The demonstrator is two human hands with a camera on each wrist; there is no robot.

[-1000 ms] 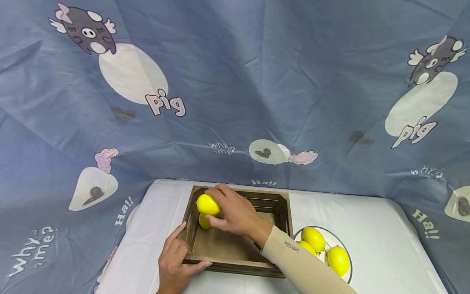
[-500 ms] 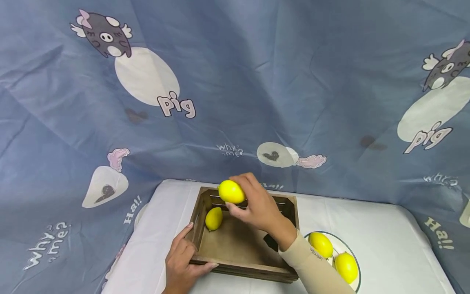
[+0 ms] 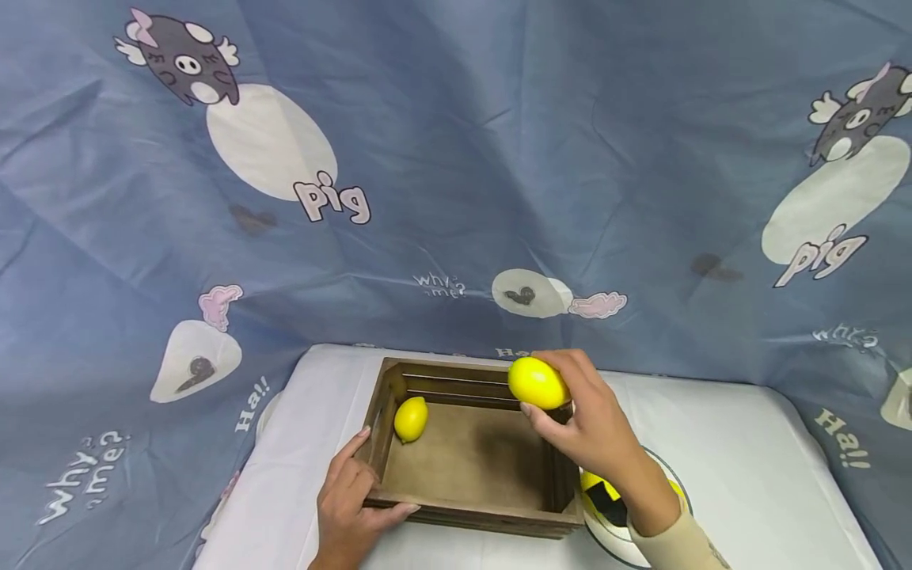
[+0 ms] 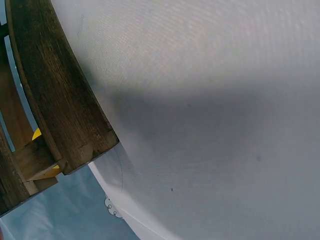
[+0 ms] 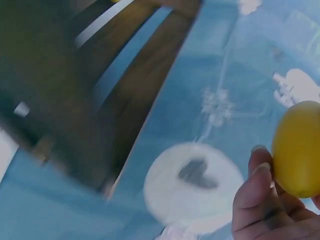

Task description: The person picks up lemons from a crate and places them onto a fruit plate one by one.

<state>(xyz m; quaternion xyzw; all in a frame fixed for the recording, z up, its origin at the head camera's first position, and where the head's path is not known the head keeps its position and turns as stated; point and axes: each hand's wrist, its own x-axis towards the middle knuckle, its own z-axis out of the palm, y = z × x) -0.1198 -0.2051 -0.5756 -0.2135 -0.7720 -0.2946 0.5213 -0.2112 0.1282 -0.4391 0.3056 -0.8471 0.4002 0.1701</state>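
Note:
In the head view my right hand (image 3: 587, 419) holds a yellow lemon (image 3: 537, 383) between thumb and fingers, above the right end of a brown wooden crate (image 3: 492, 518). The right wrist view shows that same lemon (image 5: 299, 150) gripped at the right side, with the blurred crate wall at the left. Another lemon (image 3: 411, 419) lies inside the crate in its left back part. My left hand (image 3: 347, 499) rests at the crate's front left corner, thumb along the front rim and fingers on the left side. That hand is barely visible in the left wrist view.
A white plate (image 3: 618, 548) with a dark rim stands right of the crate, bearing lemons partly hidden behind my right forearm. White cloth (image 3: 741, 467) covers the table. Behind it hangs a blue curtain (image 3: 427, 158) printed with pigs.
My right hand has carried its lemon from above the crate's left end, over the lemon lying there, to the right end. My left hand stays on the crate's corner.

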